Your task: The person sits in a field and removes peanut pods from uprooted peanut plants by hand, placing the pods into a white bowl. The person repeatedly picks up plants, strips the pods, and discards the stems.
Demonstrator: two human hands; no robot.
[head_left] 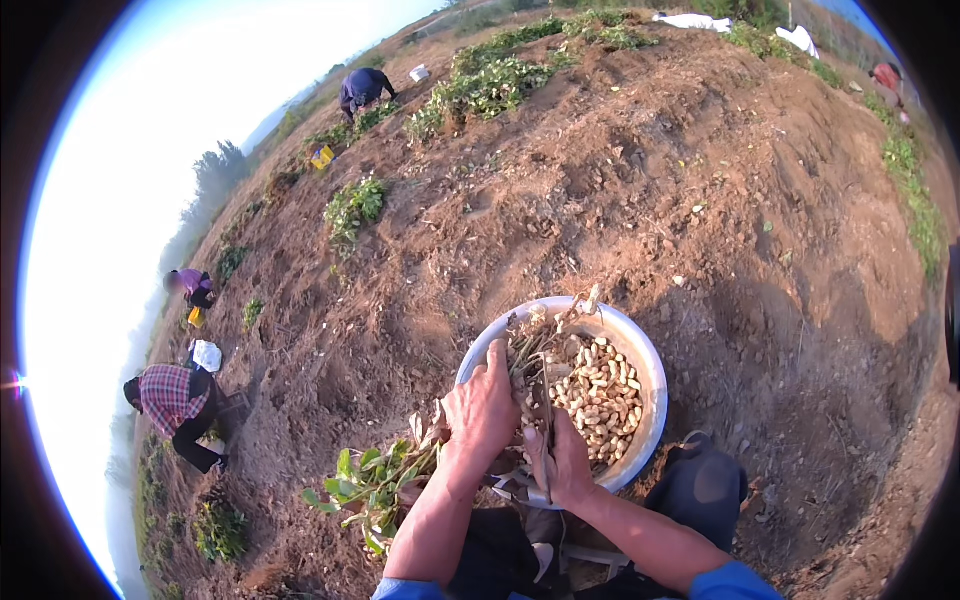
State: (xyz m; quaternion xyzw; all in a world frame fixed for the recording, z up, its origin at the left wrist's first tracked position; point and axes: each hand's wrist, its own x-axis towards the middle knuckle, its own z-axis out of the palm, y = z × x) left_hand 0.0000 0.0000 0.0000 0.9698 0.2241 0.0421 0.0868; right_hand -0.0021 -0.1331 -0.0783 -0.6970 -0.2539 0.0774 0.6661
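Note:
Between my knees stands a wide pale basin (655, 382), with a heap of shelled-on peanuts (603, 405) in its right part. My left hand (482, 410) is closed round the stems of an uprooted peanut plant (525, 365) over the basin's left side. Leafy green tops (378, 490) of the plant hang out past that wrist, while its dry roots and pods reach over the basin. My right hand (570, 458) grips the roots close beside the left, over the near rim. Its fingertips are partly hidden by roots and pods.
Loose brown soil (720, 190) slopes around me. Rows of peanut plants (490, 88) grow ahead, with a smaller clump (355, 210) nearer. A person in a checked shirt (172, 398) bends at left; others work farther off. A yellow container (321, 157) lies ahead left.

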